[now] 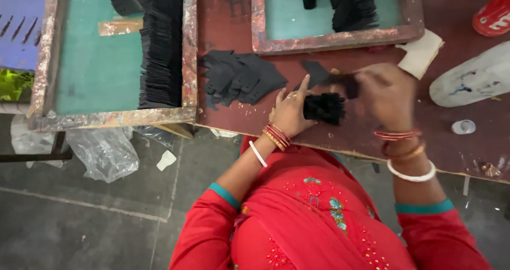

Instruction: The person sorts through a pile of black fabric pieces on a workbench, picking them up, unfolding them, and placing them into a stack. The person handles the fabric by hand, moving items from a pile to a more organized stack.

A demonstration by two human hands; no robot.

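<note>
My left hand grips a thick stack of black cut pieces near the front edge of the dark red table, forefinger raised. My right hand, blurred, pinches a single black piece just above that stack. To the left lies a loose heap of black cut pieces spread flat on the table.
A wooden frame with green mesh at the left holds long rows of black pieces. A second frame stands behind my hands. A white block, a white bottle, a red container and a small cap sit right.
</note>
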